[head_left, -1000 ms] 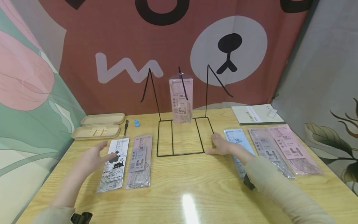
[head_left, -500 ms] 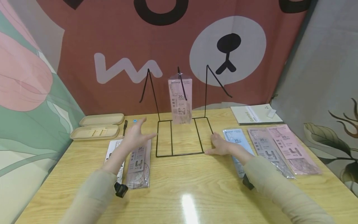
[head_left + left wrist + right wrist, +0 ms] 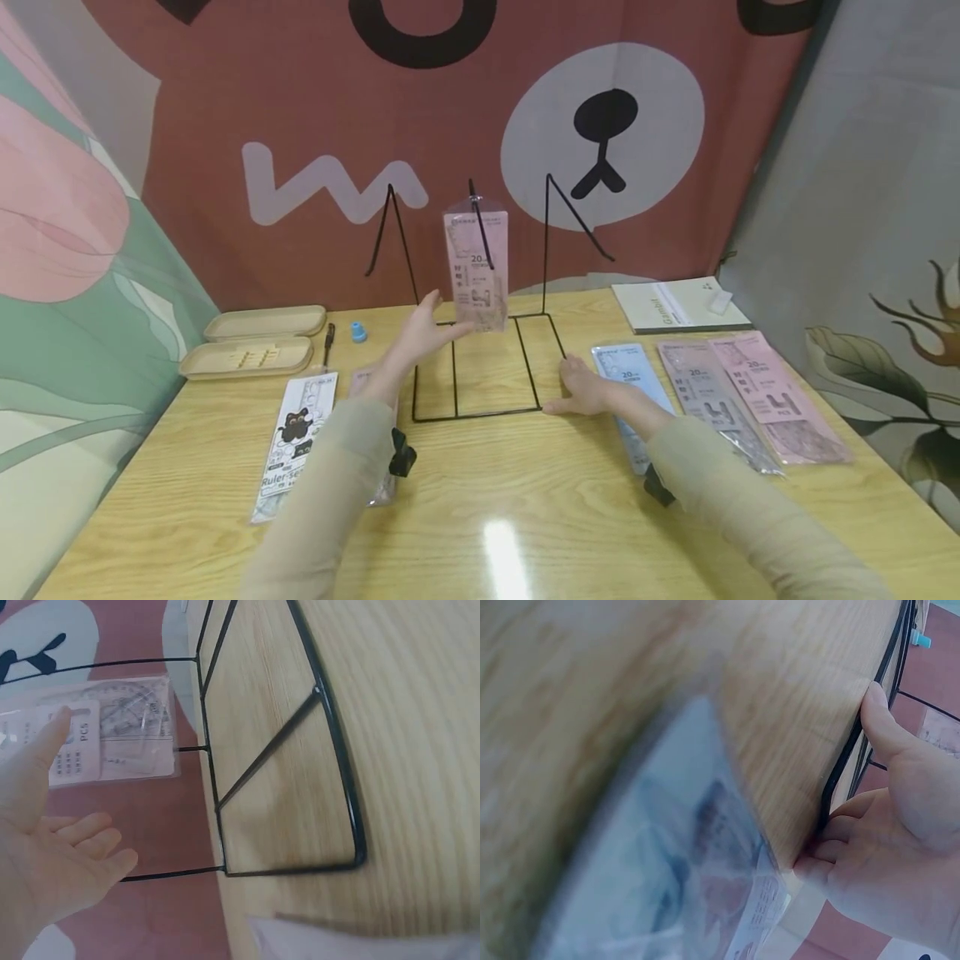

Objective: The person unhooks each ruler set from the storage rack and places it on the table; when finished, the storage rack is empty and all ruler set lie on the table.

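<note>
A black wire rack (image 3: pixel 480 414) stands mid-table with three upright hooks. On the middle hook hangs a pink stationery packet (image 3: pixel 476 267). My left hand (image 3: pixel 431 321) is raised and open just left of the packet's lower edge; in the left wrist view the thumb (image 3: pixel 52 739) lies against the packet (image 3: pixel 120 731), touching or nearly so. My right hand (image 3: pixel 577 387) rests on the table at the rack's front right corner. In the right wrist view its thumb (image 3: pixel 881 720) presses against the base wire (image 3: pixel 847 757), its fingers loosely bent.
Left of the rack lie a cartoon ruler-set packet (image 3: pixel 296 442) and a pinkish packet (image 3: pixel 360 379) under my forearm. Behind them: two beige case halves (image 3: pixel 258 337), a pen (image 3: pixel 328 342), a blue cap (image 3: pixel 359 332). Right: blue (image 3: pixel 626 371), grey (image 3: pixel 708 400), pink (image 3: pixel 772 396) packets, notebook (image 3: pixel 678 304).
My left hand rose from the ruler-set packet and travelled right and forward to the hanging pink packet. The right hand stayed at the rack's corner.
</note>
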Motion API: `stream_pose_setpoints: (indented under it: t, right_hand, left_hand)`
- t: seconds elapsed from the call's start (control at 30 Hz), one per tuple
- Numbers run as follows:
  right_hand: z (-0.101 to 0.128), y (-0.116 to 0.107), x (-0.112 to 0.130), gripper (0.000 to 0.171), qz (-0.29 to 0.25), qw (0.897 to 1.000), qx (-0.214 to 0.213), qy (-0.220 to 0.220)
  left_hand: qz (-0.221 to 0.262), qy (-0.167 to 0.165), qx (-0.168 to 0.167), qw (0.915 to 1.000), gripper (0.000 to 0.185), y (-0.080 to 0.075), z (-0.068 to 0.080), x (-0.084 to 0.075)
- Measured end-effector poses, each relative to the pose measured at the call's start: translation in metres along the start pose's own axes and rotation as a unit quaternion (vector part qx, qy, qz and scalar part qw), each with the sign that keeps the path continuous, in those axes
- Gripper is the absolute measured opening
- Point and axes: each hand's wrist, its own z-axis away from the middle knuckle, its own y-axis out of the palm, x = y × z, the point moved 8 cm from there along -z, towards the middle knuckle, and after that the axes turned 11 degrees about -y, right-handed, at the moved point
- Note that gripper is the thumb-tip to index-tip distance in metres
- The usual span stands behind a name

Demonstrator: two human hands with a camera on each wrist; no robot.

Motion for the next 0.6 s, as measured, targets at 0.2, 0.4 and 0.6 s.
stream_pose_setpoints:
  t: [0.2,0.4,0.6]
  right_hand:
    - [0.001,0.000,0.001,0.095,-0.001,1.000,0.002,0.002]
    - [0.000,-0.001,0.003,0.094,-0.002,1.000,-0.001,0.002]
    - [0.001,0.000,0.004,0.096,0.002,1.000,0.002,0.003]
  left_hand:
    - [0.064,-0.016,0.017,0.9976,0.095,0.015,-0.013,-0.001]
    - [0.126,-0.006,0.004,0.9920,0.082,0.020,-0.020,-0.005]
    - [0.151,-0.015,-0.014,0.9883,0.059,0.025,-0.025,-0.002]
